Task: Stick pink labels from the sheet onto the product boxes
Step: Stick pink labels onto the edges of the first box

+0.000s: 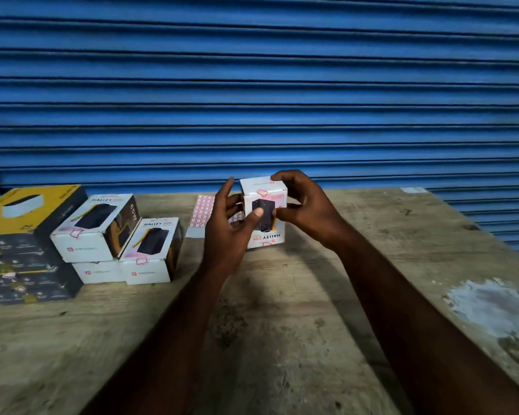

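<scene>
A small white product box [264, 199] is held above the wooden table [282, 324], upside down toward me, with a pink label on its upper edge. My right hand [304, 205] grips its right side and top corner. My left hand [228, 223] touches its left side, thumb pressed on the front face. The sheet of pink labels [203, 212] lies flat on the table behind my left hand, partly hidden. At the left stand three white product boxes: an upper one [96, 229], one beside it [153, 250], and one beneath [98, 272]. The two upper boxes carry pink labels.
A larger yellow and black box [27, 217] rests on a dark box [24, 274] at the far left. A blue roller shutter [252, 85] closes the space behind the table. A pale worn patch [492, 307] marks the table's right side.
</scene>
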### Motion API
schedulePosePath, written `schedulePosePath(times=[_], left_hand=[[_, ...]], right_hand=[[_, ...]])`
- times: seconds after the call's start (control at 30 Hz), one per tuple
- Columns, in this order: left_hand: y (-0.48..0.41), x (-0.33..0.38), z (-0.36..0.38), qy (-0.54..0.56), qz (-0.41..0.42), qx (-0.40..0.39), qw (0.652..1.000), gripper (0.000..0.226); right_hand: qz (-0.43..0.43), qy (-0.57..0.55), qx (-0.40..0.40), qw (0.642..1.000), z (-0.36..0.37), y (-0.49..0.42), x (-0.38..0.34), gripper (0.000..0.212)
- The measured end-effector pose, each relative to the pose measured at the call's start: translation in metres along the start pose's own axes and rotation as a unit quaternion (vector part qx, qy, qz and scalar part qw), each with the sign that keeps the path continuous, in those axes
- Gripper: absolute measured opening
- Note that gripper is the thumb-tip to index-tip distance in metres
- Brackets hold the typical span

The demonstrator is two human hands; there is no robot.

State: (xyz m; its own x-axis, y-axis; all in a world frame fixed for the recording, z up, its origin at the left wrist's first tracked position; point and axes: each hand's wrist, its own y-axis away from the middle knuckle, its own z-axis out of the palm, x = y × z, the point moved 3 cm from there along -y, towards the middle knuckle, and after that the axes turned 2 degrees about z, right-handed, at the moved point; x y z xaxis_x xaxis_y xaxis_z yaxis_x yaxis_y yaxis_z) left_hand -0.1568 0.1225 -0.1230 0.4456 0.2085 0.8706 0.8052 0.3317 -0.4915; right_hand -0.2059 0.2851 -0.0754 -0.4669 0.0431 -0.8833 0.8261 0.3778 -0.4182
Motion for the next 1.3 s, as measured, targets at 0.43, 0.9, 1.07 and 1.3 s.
schedulePosePath(times=[0.43,0.9,1.07,1.3], left_hand=[[0.001,0.005,0.000,-0.060,0.061,-0.009,0.996,0.064],[0.001,0.004,-0.007,-0.076,0.064,-0.015,0.995,0.063],[0.001,0.003,-0.008,-0.073,0.065,-0.011,0.995,0.063],[0.004,0.004,-0.006,-0.095,0.081,-0.018,0.992,0.066]], right_hand=[[-0.055,0.168,-0.017,0.984,0.001,-0.004,-0.012,0.036],[-0.007,0.070,-0.031,0.997,0.001,-0.003,-0.015,0.021],[0.011,0.018,-0.005,1.000,0.000,-0.006,-0.016,0.006],[0.002,0.070,-0.013,0.997,-0.002,-0.003,-0.020,0.006]])
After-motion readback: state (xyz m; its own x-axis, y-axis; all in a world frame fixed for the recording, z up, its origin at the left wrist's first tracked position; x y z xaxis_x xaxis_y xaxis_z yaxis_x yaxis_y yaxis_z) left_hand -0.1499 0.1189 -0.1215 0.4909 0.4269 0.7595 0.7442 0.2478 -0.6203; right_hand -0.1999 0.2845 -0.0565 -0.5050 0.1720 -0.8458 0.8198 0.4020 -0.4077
